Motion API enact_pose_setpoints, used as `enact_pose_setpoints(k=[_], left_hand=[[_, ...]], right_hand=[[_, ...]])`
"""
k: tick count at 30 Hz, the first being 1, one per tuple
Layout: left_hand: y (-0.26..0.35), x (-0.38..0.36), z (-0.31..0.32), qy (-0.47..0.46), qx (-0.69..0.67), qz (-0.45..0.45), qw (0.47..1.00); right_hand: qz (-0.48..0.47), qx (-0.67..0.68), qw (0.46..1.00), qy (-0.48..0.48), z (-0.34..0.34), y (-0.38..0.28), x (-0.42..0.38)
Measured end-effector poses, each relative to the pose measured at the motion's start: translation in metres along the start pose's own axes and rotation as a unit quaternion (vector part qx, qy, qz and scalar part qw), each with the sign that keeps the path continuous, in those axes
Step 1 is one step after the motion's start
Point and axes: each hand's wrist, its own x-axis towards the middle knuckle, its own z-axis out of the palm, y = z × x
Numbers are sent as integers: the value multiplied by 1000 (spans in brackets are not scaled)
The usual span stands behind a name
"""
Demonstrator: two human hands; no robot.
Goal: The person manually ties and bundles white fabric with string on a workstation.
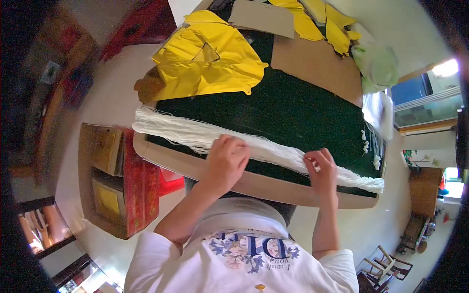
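A long bundle of white string [273,148] lies across the dark green tabletop, along the edge nearest me. My left hand [228,158] is over the middle of the bundle, fingers bent and pressed together at the strands; its fingertips are partly hidden. Further right, my right hand [322,168] is closed in a pinch, with a bit of white string showing between its fingers. A few loose strands run above the bundle between the two hands.
Yellow sheets [210,61] and brown cardboard [317,66] cover the table's far side. At the right edge hang white knotted cords [365,144] beside a pale green bag [375,66]. An open cardboard box [105,207] with a red side stands on the floor at left.
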Motion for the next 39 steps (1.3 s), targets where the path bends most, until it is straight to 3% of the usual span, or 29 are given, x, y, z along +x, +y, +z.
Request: enact_pose_setpoints(k=[3, 7, 12, 15, 27, 34, 37, 39], left_hand=[[13, 13, 19, -4, -30, 77, 997], [8, 16, 43, -49, -1, 79, 996], [5, 15, 47, -46, -24, 53, 997], [4, 16, 46, -42, -39, 45, 997], [4, 24, 42, 21, -98, -17, 995], [6, 26, 39, 40, -113, 7, 993], [14, 28, 33, 55, -162, 26, 985], [18, 25, 33, 25, -182, 11, 983]], right_hand=[[-35, 8, 999, -23, 16, -9, 6], [-54, -8, 998, -35, 25, -9, 11], [-3, 45, 999, 15, 21, -12, 12], [-29, 33, 998, 46, 24, -11, 13], [8, 39, 997, 72, 18, -8, 17], [-62, 45, 997, 32, 21, -25, 16], [-92, 46, 989, -104, 24, -16, 12], [-94, 67, 986, -116, 25, -17, 11]])
